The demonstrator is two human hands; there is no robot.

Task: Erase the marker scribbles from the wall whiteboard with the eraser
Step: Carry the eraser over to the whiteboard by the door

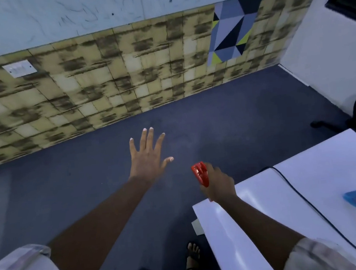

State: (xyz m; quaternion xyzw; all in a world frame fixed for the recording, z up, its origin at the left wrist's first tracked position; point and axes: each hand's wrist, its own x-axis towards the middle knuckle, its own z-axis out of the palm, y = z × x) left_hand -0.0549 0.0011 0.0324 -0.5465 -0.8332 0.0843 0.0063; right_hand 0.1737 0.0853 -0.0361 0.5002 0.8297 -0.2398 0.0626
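Gripping a red eraser [200, 174] in the curled right hand [217, 182], near the white table [306, 188]. Stretching the left hand [147, 153] forward, fingers spread, empty, over blue carpet [69, 187].

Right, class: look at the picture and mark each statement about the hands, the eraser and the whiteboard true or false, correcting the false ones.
1. The right hand grips a red eraser. True.
2. The left hand holds a marker. False: it is empty, fingers spread.
3. The whiteboard is wiped clean. False: dark scribbles still show on it.
4. A black cable runs across the white table. True.
5. The eraser is pressed against the whiteboard. False: it is held low, near the table's corner, far from the board.
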